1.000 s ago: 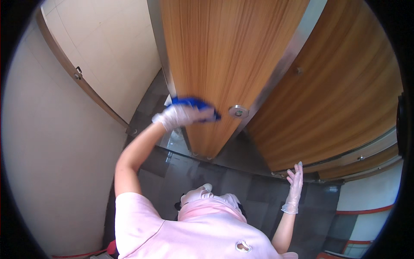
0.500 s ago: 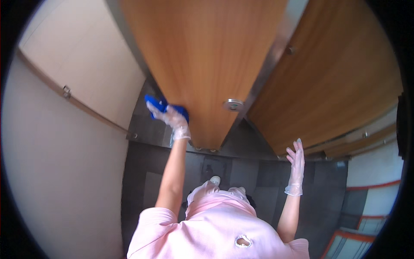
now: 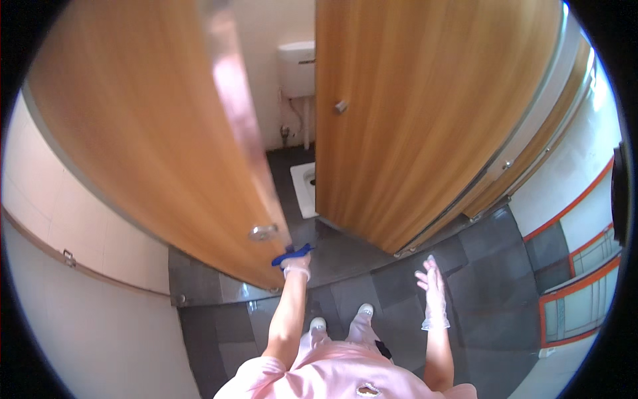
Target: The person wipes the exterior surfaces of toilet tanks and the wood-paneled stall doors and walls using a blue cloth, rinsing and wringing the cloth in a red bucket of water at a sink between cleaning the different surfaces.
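Dark tiled floor (image 3: 488, 292) runs below two wooden doors; between them a squat toilet (image 3: 304, 199) and a white cistern (image 3: 296, 73) now show, hidden half a second ago. Blue cloth (image 3: 284, 258) has moved from the left door's (image 3: 146, 133) far edge to the edge beside its round lock (image 3: 263, 231) — the gloved left hand (image 3: 296, 263) is closed on it. The gloved right hand (image 3: 433, 292) remains loosely open, holding nothing.

Right: wood-grain door (image 3: 432, 113), small metal knob (image 3: 341, 107) near its left edge. Past that edge, white water tank (image 3: 296, 80) against pale wall (image 3: 258, 40), pipe (image 3: 307, 125) below, white squat toilet (image 3: 302, 199) in floor (partly hidden behind door). Dark grey floor tiles (image 3: 492, 299). Far left, pale partition (image 3: 80, 319), metal fitting (image 3: 69, 259) on its edge. Far right, orange-framed panels (image 3: 579, 322).
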### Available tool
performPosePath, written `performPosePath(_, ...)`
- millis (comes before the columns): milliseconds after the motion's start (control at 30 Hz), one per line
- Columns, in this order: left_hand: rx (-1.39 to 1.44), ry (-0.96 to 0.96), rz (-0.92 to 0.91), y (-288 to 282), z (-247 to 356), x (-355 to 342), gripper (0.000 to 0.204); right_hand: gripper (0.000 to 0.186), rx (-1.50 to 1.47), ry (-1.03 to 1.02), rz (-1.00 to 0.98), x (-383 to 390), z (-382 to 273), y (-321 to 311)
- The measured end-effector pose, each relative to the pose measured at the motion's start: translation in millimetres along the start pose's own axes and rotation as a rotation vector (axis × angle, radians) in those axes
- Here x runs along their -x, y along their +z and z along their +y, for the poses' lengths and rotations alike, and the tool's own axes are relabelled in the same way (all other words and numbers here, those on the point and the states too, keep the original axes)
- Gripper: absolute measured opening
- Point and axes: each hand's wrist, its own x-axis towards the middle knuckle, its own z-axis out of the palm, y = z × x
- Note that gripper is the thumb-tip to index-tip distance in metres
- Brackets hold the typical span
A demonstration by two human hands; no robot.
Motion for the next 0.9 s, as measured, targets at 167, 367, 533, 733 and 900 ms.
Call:
performPosePath(167, 0.616, -0.659, -0.447, 81.3, 26.6, 70.7, 0.048, 0.055, -0.036, -0.012, -0.113, -46.1, 24.5, -1.3)
performPosePath(367, 0.524, -0.461, -0.504, 270.0, 49.1, 185.4, 0.045, 0.045, -0.195, -0.237, -0.261, -88.1, -32.4, 8.2)
performPosePath(533, 0.265, -0.521, -0.783, 359.9, 8.9, 199.1, 0.051, 0.044, -0.031, -0.624, -0.237, -126.1, -101.6, -9.9)
performPosePath(733, -1.558, 0.369, -1.061, 438.0, -61.8, 247.4, 0.067, 0.087, -1.099, -0.207, -0.572, -161.8, -102.5, 11.7)
performPosePath(900, -0.986, 0.081, -0.943, 455.3, -34.5, 236.0, 0.064, 0.071, -1.384, 0.040, -0.423, -190.5, -97.6, -20.8)
